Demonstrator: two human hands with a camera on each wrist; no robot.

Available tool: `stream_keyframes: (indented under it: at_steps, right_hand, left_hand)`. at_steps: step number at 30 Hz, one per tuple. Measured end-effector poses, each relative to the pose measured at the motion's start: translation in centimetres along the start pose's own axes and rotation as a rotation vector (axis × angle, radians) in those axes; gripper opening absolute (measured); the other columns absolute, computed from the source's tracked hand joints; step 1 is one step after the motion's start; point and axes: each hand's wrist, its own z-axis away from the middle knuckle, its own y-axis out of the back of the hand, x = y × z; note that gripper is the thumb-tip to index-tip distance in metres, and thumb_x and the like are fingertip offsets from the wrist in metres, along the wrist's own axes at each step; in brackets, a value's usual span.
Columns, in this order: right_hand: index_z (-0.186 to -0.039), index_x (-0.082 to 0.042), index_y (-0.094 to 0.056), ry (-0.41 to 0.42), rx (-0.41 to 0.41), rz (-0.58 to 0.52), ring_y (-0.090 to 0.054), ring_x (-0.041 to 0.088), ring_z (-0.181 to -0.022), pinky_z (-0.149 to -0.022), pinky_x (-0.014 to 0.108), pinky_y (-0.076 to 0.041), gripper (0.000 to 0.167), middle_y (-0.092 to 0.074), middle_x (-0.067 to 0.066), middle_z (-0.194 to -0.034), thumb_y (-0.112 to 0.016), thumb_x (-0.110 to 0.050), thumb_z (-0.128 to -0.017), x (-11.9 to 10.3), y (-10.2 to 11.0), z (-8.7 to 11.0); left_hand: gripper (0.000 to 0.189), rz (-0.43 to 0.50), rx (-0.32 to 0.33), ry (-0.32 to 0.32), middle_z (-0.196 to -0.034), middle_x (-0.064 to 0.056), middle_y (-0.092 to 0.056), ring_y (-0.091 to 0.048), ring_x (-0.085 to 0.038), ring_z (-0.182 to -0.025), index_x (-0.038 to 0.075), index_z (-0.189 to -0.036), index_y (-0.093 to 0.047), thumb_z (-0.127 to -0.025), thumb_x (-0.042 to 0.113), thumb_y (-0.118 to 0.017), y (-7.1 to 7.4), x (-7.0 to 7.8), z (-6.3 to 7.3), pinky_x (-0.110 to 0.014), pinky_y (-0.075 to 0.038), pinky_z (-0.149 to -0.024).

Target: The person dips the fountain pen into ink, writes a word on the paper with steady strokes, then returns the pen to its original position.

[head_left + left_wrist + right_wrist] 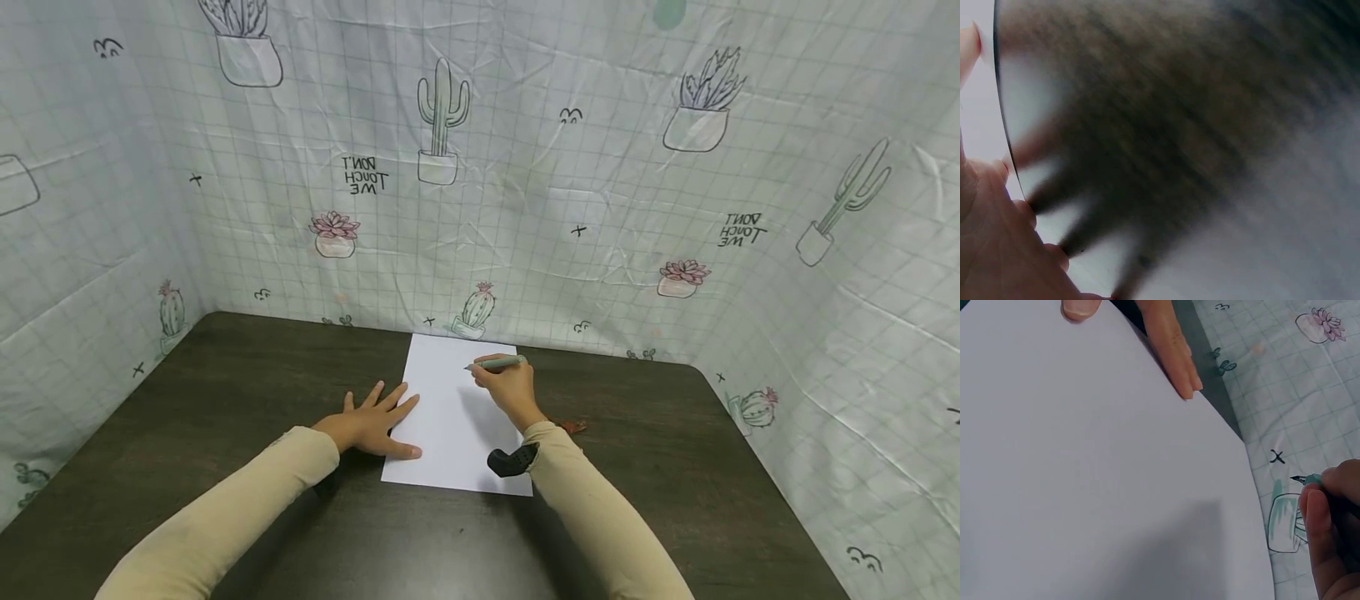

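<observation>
A blank white sheet of paper lies on the dark wooden table. My left hand rests flat with fingers spread, its thumb and fingertips over the sheet's left edge. In the left wrist view the left hand shows at the lower left, beside the table's glossy surface. My right hand pinches a grey-green pen above the upper right of the paper. The right wrist view shows the pen's dark pointed tip, uncapped, out from the fingers of the right hand. The paper bears no marks there.
A small reddish-brown object lies on the table just right of the right wrist. A cactus-print cloth hangs behind the table and along both sides, close to the paper's far edge. A black band device sits on the right wrist.
</observation>
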Motion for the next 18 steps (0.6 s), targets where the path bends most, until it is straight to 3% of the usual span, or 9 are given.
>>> stream_keyframes:
  at_steps: [7, 13, 18]
  right_hand:
    - [-0.095, 0.003, -0.074, -0.022, -0.012, -0.027, -0.073, 0.024, -0.076, -0.066, 0.027, -0.058, 0.016, -0.073, 0.017, -0.087, -0.073, -0.008, -0.084, 0.1, -1.5, -0.5]
    - [-0.091, -0.002, -0.076, -0.055, -0.022, 0.033, -0.073, 0.021, -0.072, -0.065, 0.027, -0.058, 0.011, -0.073, 0.013, -0.083, -0.073, -0.009, -0.083, 0.3, -2.3, -0.8]
    - [-0.090, -0.004, -0.077, -0.075, -0.031, 0.081, -0.072, 0.019, -0.070, -0.066, 0.029, -0.058, 0.011, -0.074, 0.010, -0.080, -0.074, -0.011, -0.082, 0.5, -2.9, -0.9]
  left_hand:
    - [0.101, -0.013, -0.027, 0.015, -0.162, -0.002, 0.006, 0.011, -0.037, -0.146, 0.027, -0.156, -0.009, -0.079, 0.078, -0.050, 0.0, -0.1, -0.2, -0.073, 0.007, -0.104]
    - [0.102, -0.021, -0.026, 0.030, -0.162, 0.002, 0.008, 0.013, -0.034, -0.146, 0.031, -0.155, -0.007, -0.077, 0.081, -0.048, -0.2, -0.1, -0.3, -0.072, 0.008, -0.105]
    - [0.102, -0.018, -0.019, 0.013, -0.162, -0.002, 0.005, 0.010, -0.037, -0.146, 0.027, -0.156, -0.010, -0.078, 0.080, -0.048, -0.1, -0.1, -0.4, -0.074, 0.007, -0.104]
